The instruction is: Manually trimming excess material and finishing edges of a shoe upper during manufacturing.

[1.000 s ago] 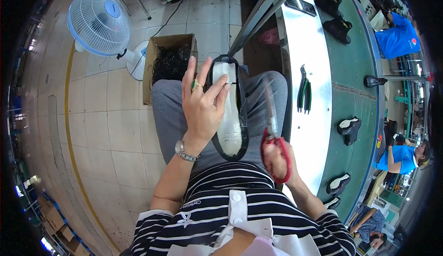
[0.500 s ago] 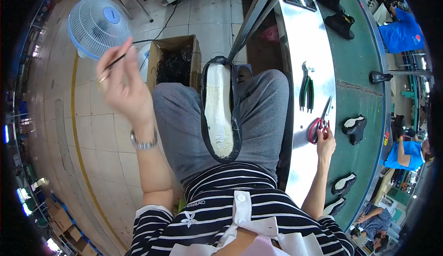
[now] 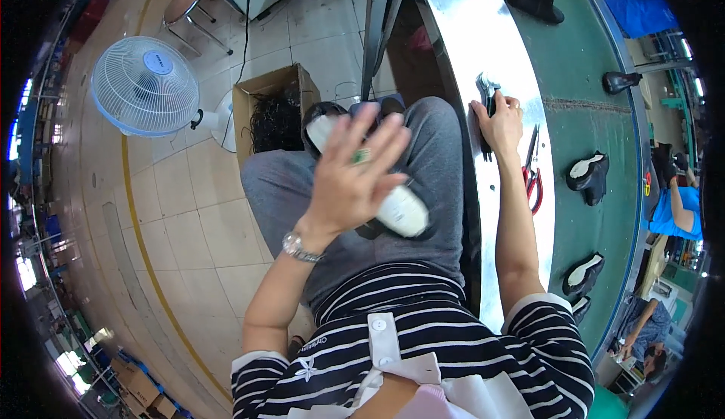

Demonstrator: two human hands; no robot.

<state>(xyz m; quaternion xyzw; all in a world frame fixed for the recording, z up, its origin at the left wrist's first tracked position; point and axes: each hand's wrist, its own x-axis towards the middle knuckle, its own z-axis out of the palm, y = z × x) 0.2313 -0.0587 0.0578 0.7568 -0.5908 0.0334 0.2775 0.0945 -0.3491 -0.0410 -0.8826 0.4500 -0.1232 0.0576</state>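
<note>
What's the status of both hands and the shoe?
Left hand open over shoe on lap. Right hand on pliers at bench edge. Nothing blocking.

Bright even daylight, fisheye-bent edges, motion-blurred left hand [image 3: 353, 181]

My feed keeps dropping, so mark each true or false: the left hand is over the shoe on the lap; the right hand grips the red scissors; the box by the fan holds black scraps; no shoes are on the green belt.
1. True: the left hand is over the shoe.
2. False: the right hand is on a dark tool; the red scissors lie apart.
3. True: the cardboard box.
4. False: shoes sit on the green belt.
</note>
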